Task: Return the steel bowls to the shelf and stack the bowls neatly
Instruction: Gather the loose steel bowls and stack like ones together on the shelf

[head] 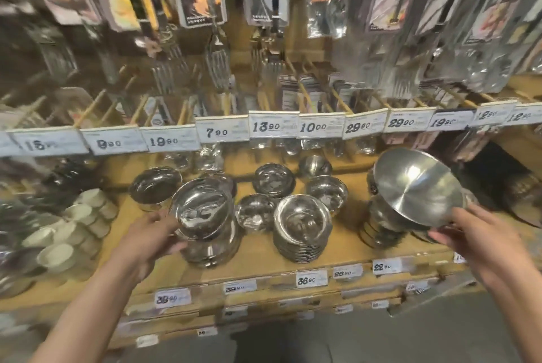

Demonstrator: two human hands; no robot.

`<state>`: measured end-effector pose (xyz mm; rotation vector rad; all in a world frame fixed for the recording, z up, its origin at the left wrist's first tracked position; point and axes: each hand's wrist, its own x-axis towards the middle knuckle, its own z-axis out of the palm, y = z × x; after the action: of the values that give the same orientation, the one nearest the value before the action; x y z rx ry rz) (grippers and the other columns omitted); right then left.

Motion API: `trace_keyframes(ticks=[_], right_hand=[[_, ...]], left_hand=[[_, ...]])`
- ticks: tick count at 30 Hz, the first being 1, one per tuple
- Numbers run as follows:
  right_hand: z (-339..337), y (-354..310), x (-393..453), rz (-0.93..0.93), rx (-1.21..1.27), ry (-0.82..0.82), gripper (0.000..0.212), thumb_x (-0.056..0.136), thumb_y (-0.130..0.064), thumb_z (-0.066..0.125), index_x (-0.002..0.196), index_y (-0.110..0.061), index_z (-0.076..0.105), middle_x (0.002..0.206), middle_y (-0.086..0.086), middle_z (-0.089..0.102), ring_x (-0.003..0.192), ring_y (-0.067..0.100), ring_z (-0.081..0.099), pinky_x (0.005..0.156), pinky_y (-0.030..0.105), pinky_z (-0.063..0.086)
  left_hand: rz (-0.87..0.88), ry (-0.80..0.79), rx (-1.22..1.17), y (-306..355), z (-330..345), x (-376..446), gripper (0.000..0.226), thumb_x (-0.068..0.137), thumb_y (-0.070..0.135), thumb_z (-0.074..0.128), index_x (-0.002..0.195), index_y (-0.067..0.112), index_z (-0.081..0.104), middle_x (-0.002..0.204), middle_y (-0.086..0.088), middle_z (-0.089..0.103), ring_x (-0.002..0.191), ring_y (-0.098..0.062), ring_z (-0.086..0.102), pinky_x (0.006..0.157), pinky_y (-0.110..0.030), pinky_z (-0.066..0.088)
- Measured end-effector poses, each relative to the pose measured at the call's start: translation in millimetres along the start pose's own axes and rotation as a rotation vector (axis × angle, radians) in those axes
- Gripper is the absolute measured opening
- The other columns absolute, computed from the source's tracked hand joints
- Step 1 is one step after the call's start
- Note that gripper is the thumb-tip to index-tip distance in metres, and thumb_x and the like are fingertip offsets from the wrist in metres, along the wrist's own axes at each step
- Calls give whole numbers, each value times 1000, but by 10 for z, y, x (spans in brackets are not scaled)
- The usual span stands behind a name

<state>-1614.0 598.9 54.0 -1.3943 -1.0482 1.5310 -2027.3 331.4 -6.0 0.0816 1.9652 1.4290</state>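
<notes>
My left hand (155, 241) grips the near rim of a shiny steel bowl (202, 211), tilted over a stack of bowls (209, 251) on the wooden shelf (258, 265). My right hand (481, 233) holds a larger steel bowl (416, 186) by its rim, tipped so that its underside faces me, above a dark stack of bowls (381, 227) at the right. A neat stack of wide bowls (302, 230) stands at the shelf's middle. Smaller steel bowls (274, 179) sit behind it.
White ceramic cups (76, 224) lie stacked at the left of the shelf. Price tags (272, 126) run along a rail above the bowls, and packaged forks and cutlery (217, 60) hang over them. Lower shelf edges carry more tags (311, 280).
</notes>
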Motion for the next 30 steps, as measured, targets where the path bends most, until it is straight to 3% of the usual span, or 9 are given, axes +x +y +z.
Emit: trace_keyframes(ticks=[3, 6, 8, 11, 15, 17, 23, 26, 30], right_hand=[[546, 132, -99, 29, -43, -106, 27, 92, 6, 59, 117, 0, 65, 97, 14, 70, 76, 20, 67, 56, 20, 61], [1045, 273, -229, 51, -75, -183, 21, 93, 7, 57, 111, 2, 64, 100, 22, 69, 74, 25, 67, 54, 21, 60], [1317, 379, -320, 87, -100, -229, 26, 92, 6, 60, 117, 2, 64, 98, 23, 73, 76, 26, 72, 64, 26, 61], [1613, 507, -448, 103, -184, -334, 24, 91, 8, 61, 114, 5, 66, 112, 26, 70, 93, 31, 68, 65, 26, 62], [1893, 606, -612, 94, -263, -441, 30, 90, 6, 63, 116, -7, 70, 105, 18, 77, 86, 29, 75, 66, 29, 63], [2007, 655, -683, 97, -283, -477, 32, 89, 6, 64, 116, -11, 70, 99, 12, 79, 81, 25, 77, 64, 29, 64], [2238, 818, -789, 82, -334, -529, 31, 90, 6, 63, 111, -15, 73, 99, 13, 79, 87, 26, 77, 62, 31, 63], [2296, 879, -792, 80, -343, -533, 34, 90, 4, 65, 117, -14, 72, 100, 13, 78, 88, 27, 77, 64, 32, 63], [2327, 924, -736, 108, -333, -503, 37, 87, 5, 67, 120, -12, 69, 103, 19, 76, 86, 31, 77, 63, 35, 64]], left_hand=[[-11, 120, -87, -191, -545, 111, 34, 87, 2, 72, 118, -1, 59, 93, -18, 72, 62, -24, 71, 54, -28, 63], [-18, 175, -68, -397, -957, 186, 28, 91, -3, 62, 119, -2, 59, 109, -26, 71, 73, -28, 72, 60, -32, 64], [-19, 206, -34, -525, -1146, 227, 28, 92, -5, 59, 120, 0, 60, 113, -25, 71, 78, -30, 73, 63, -36, 64], [-32, 262, 45, -716, -1315, 335, 36, 90, -8, 61, 124, 5, 62, 100, -24, 74, 74, -32, 74, 62, -43, 65], [-56, 340, 137, -915, -1370, 555, 23, 84, -6, 70, 106, -1, 65, 87, -22, 72, 60, -30, 70, 63, -46, 63], [-84, 340, 115, -982, -1371, 676, 27, 84, -4, 68, 111, -2, 63, 88, -24, 71, 62, -30, 67, 70, -45, 62], [-118, 330, 134, -1234, -1467, 1045, 30, 93, 7, 65, 122, 2, 63, 71, -13, 70, 49, -25, 65, 59, -42, 62], [-126, 307, 174, -1302, -1465, 1176, 33, 99, 17, 61, 129, 6, 63, 80, -19, 73, 57, -27, 67, 69, -50, 64], [-98, 289, 242, -1245, -1417, 1231, 40, 98, 30, 62, 131, 8, 64, 103, -21, 75, 88, -37, 74, 87, -53, 60]])
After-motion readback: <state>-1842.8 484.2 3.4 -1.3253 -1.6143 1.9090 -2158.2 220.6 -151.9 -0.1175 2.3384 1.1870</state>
